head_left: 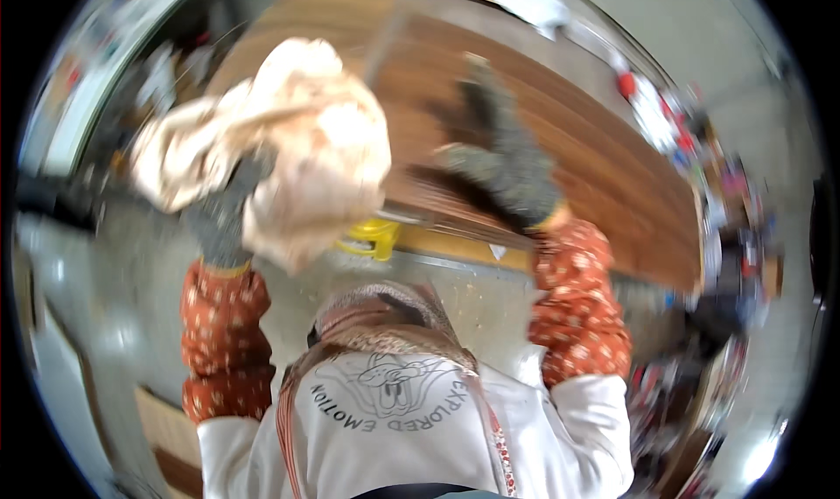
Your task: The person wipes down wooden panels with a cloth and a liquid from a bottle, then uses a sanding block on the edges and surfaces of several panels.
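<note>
My left hand (223, 214), in a dark grey knitted glove, grips a crumpled cream cloth (324, 140) with brownish stains. The cloth is bunched up around the fingers and hangs over the near left side of a brown wood-grain board (612, 166). My right hand (507, 162), in a matching glove with a yellow cuff, is spread with thumb and fingers apart and holds nothing. It is over the board near its front edge; motion blur hides whether it touches the surface.
Beneath the board's front edge is a yellow bucket-like object (372, 236). White sheeting (516, 0) lies beyond the board. Blurred clutter (735, 210) fills the right side, and a shelf or bench (114, 70) with mixed items stands at the left. A cardboard piece (166, 425) lies low left.
</note>
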Demonstrator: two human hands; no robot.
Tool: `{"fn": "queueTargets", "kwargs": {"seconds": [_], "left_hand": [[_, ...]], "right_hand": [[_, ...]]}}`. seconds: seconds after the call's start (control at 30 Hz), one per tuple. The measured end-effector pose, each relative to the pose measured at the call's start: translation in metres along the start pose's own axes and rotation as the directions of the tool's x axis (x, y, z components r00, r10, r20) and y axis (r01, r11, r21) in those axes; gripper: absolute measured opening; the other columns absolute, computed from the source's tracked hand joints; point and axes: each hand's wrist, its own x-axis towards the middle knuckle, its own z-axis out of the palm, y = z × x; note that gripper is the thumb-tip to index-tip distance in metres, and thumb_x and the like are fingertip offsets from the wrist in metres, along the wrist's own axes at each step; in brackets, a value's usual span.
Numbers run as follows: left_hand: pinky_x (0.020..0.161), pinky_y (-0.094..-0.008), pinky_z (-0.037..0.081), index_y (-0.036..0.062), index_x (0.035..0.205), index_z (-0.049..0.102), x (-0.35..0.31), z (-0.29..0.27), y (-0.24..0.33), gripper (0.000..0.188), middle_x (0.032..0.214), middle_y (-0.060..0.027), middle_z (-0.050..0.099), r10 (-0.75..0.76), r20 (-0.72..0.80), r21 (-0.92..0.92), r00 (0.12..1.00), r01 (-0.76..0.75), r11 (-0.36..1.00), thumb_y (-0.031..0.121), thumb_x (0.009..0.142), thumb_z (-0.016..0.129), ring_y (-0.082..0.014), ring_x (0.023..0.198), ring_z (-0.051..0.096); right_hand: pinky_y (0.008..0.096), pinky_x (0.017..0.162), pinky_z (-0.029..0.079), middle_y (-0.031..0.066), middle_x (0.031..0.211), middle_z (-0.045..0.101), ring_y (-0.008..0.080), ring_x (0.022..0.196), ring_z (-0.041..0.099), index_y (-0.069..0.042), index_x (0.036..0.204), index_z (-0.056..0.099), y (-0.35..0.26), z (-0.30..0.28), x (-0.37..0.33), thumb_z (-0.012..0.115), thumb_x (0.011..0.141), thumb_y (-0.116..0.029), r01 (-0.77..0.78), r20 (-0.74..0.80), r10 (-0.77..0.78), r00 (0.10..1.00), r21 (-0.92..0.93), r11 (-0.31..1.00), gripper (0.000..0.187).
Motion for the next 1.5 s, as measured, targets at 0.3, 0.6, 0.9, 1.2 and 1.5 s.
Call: {"fn": "queueTargets", "kwargs": {"seconds": [0.3,0.6,0.9,1.2,1.5], "left_hand": [[0.094,-0.0319,0.045,0.0004,0.13,0.047,0.069,0.05,0.129,0.052,0.119,-0.012,0.058,0.509,0.039,-0.101,0.86,-0.504,0.858,0.02,0.085,0.064,-0.0221,0.108,0.056],[0.104,-0.0307,0.038,0.0008,0.127,0.053,0.108,0.062,-0.015,0.038,0.132,-0.0114,0.051,-0.188,0.326,-0.536,0.926,0.346,0.77,0.0,0.089,0.054,-0.0209,0.123,0.047],[0.103,-0.0314,0.041,0.003,0.129,0.052,0.135,0.134,-0.032,0.036,0.131,-0.0089,0.055,0.251,0.52,-0.289,0.817,-0.108,0.951,0.004,0.095,0.042,-0.0197,0.12,0.052],[0.089,-0.0274,0.048,0.0036,0.116,0.065,0.121,0.157,-0.018,0.025,0.107,-0.0047,0.066,0.007,0.474,-0.499,0.881,0.261,0.826,0.012,0.095,0.053,-0.0126,0.095,0.059],[0.093,-0.0306,0.048,-0.0021,0.122,0.057,0.12,0.137,-0.009,0.034,0.12,-0.0141,0.059,-0.177,0.613,-0.682,0.77,0.629,0.372,0.019,0.097,0.049,-0.02,0.106,0.058]], "right_hand": [[0.0346,0.1,0.04,0.0127,0.125,0.052,0.0231,0.116,0.05,-0.001,0.133,0.04,-0.03,0.049,-0.049,0.081,0.07,-0.019,0.175,-0.291,0.196,0.936,0.871,0.459,0.077],[0.0341,0.097,0.043,0.0137,0.127,0.051,0.0243,0.117,0.049,-0.003,0.128,0.045,0.007,-0.172,-0.234,0.077,0.073,-0.01,-0.541,-0.86,-0.105,0.499,-0.404,0.738,0.065],[0.0396,0.086,0.047,0.0141,0.11,0.061,0.0331,0.1,0.059,-0.008,0.117,0.055,0.063,-0.161,-0.252,0.064,0.084,-0.033,-0.834,-0.763,0.426,0.485,-0.257,0.488,0.043],[0.0532,0.105,0.028,0.0135,0.13,0.043,0.0338,0.123,0.039,-0.014,0.128,0.047,-0.045,0.077,-0.105,0.062,0.071,-0.031,-0.402,-0.422,0.135,0.896,-0.645,0.65,0.061],[0.0528,0.097,0.039,0.0124,0.123,0.049,0.0342,0.113,0.049,-0.016,0.116,0.058,-0.025,0.048,-0.132,0.067,0.069,-0.027,-0.443,-0.475,0.164,0.864,-0.567,0.694,0.048]]}}
